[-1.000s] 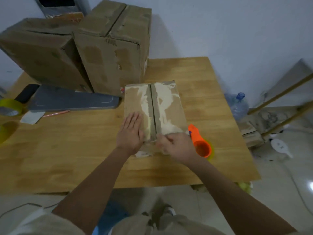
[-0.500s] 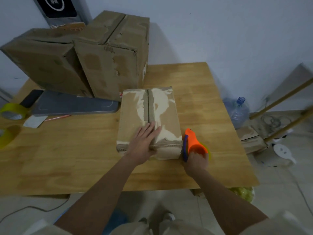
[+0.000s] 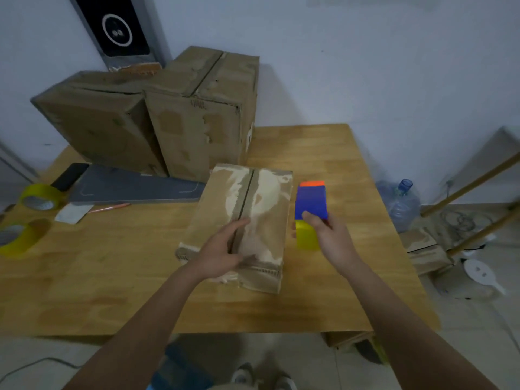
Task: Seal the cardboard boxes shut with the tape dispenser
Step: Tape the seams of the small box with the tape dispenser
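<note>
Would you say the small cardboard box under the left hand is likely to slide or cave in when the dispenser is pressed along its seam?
The small box looks worn, so its flaps may flex. It lies flat on the table, unlikely to tip. The left hand should limit sliding.

A pale bluish wall [image 3: 365,57] backs a wooden table [image 3: 332,153] in dim, flat light. A dark panel [image 3: 121,29] with a white ring leans in the left corner. The floor [image 3: 478,333] is light tile — a water jug [image 3: 401,204] and wooden poles [image 3: 472,181] stand right of the table
</note>
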